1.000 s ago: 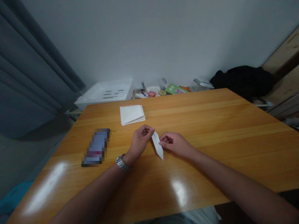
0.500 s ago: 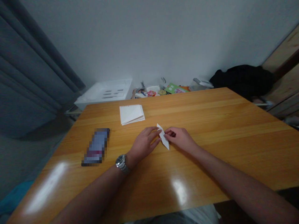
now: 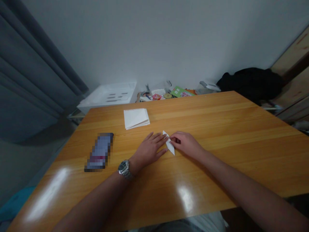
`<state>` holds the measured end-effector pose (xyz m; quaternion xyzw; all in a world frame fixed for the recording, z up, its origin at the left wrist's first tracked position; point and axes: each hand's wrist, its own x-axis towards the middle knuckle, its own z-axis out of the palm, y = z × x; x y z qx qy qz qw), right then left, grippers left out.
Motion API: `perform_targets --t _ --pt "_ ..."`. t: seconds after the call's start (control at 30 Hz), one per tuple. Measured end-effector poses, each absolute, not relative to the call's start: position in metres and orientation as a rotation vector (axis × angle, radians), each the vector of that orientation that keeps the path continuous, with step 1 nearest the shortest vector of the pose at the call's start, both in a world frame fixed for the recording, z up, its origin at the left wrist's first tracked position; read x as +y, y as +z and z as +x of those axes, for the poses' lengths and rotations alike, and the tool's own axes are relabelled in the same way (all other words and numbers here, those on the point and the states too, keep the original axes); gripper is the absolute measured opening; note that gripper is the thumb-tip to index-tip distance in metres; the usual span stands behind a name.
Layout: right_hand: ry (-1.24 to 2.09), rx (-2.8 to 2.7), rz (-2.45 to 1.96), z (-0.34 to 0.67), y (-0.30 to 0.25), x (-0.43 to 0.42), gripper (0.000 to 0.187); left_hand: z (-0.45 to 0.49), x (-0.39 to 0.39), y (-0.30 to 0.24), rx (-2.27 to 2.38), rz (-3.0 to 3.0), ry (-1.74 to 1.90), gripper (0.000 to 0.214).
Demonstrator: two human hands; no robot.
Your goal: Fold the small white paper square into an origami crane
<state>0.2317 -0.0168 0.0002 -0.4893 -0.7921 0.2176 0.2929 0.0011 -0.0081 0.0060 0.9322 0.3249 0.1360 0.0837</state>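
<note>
A small folded piece of white paper (image 3: pixel 171 148), narrow with pointed ends, lies at a slant on the wooden table. My left hand (image 3: pixel 151 149), with a metal watch (image 3: pixel 124 168) on its wrist, is spread fairly flat, its fingertips resting on the paper's left side. From the right, my right hand (image 3: pixel 185 142) has thumb and index finger pinched at the paper's right edge, its other fingers curled in. The fingertips of both hands hide the middle of the paper.
A stack of white notebook sheets (image 3: pixel 136 118) lies behind my left hand. A phone (image 3: pixel 99 152), blurred out, is on the left. Past the table's back edge are a white tray (image 3: pixel 96 96), a green booklet (image 3: pixel 180 91) and a black cloth heap (image 3: pixel 251 82).
My left hand has flattened and its fingers have spread, reaching further onto the paper. The paper's far tip sits slightly lower. My right hand keeps its pinch with hardly any shift.
</note>
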Motion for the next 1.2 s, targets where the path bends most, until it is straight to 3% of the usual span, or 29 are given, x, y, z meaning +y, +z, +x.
perform_targets --t 0.33,0.7,1.2 --pt "0.529 -2.402 -1.064 0.249 0.004 -0.014 0.023 -0.001 -0.006 0.005 0.969 2.805 0.430 0.052" --pt "0.500 -2.409 -1.062 0.247 0.004 -0.015 0.023 0.001 -0.006 0.008 0.944 2.794 0.611 0.027" --pt "0.453 -2.278 -0.952 0.243 -0.001 -0.010 0.017 0.001 -0.002 0.005 0.961 2.715 0.624 0.024"
